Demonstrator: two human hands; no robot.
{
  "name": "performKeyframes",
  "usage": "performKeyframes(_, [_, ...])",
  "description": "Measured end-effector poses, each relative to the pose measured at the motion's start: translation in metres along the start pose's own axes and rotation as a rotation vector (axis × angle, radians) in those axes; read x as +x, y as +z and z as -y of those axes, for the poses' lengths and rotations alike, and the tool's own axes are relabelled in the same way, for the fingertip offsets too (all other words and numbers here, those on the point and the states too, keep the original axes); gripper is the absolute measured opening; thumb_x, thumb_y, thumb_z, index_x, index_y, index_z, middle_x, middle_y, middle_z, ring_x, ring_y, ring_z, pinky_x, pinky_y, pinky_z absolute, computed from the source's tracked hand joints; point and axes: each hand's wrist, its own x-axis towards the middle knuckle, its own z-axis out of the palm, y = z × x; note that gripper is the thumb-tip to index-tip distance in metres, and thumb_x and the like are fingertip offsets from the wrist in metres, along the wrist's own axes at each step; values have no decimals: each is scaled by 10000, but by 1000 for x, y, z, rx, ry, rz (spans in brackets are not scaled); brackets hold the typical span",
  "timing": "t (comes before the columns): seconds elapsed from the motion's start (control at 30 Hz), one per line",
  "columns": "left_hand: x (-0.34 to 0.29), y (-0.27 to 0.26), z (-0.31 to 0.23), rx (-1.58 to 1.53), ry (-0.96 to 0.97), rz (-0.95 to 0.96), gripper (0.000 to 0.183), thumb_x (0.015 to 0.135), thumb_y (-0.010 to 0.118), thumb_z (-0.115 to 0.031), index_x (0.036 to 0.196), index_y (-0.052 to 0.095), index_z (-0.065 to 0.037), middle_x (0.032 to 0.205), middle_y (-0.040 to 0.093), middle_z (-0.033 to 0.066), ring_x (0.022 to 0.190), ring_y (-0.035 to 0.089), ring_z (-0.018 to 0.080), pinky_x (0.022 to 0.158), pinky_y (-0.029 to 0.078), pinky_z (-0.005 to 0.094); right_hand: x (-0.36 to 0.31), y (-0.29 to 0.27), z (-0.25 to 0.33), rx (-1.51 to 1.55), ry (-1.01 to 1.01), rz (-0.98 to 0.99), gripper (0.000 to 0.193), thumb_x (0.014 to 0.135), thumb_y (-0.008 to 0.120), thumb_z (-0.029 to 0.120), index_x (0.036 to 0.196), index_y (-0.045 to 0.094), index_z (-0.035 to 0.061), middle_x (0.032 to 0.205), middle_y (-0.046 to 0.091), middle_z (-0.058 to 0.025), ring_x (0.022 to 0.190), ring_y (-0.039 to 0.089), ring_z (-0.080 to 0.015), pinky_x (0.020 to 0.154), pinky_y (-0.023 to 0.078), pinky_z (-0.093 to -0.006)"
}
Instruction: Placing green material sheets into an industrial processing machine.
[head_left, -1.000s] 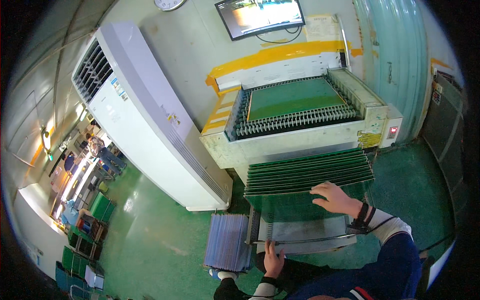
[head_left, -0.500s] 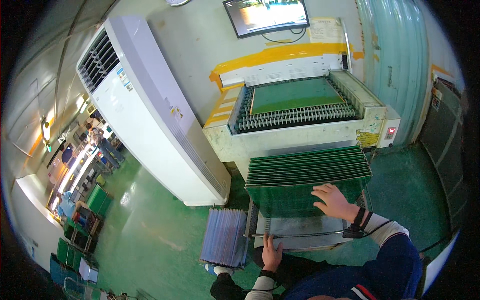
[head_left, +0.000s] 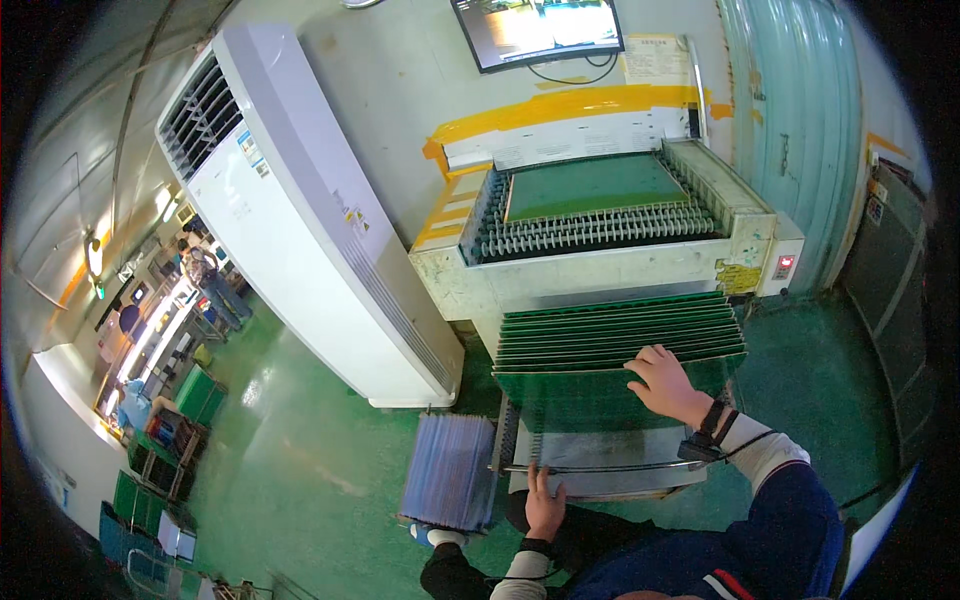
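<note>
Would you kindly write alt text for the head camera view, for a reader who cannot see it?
A person's right hand rests on the front board of a row of upright green circuit boards racked on a cart, while the left hand grips the cart's thin metal handle bar. Behind stand a beige roller conveyor machine and a tall white air-conditioner cabinet.

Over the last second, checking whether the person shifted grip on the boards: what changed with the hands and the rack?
Little changed. The right hand rests on the front green circuit board in the upright stack, about where it was. The left hand holds the cart's metal rail as before. Nothing was taken up or let go. The conveyor machine, the white cabinet and the stack of blue-grey sheets stayed put.
</note>
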Motion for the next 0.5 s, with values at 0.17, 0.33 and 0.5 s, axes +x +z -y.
performKeyframes(0.17, [0, 4, 3, 65, 73, -80, 575, 924, 711, -249, 1409, 499, -22, 1591, 361, 233, 1240, 587, 471, 926, 560, 476, 4, 8, -5, -13, 6, 10, 296, 850, 758, 168, 1105, 666, 50, 1048, 547, -105, 1032, 542, -317, 902, 479, -462])
performKeyframes(0.33, [-1, 7, 5, 66, 66, -70, 578, 928, 705, -258, 1415, 490, -31, 1594, 358, 231, 1237, 585, 475, 927, 558, 483, 6, 23, -12, 96, 77, -8, 205, 851, 751, 154, 963, 603, 66, 960, 633, -135, 928, 632, -370, 797, 512, -498])
performKeyframes(0.5, [-2, 8, 8, 44, 46, -56, 583, 926, 705, -265, 1420, 484, -48, 1598, 355, 228, 1227, 588, 475, 920, 558, 489, 18, 25, -21, 28, 150, 106, 189, 855, 744, 203, 897, 627, 60, 812, 680, -145, 822, 673, -392, 710, 520, -526])
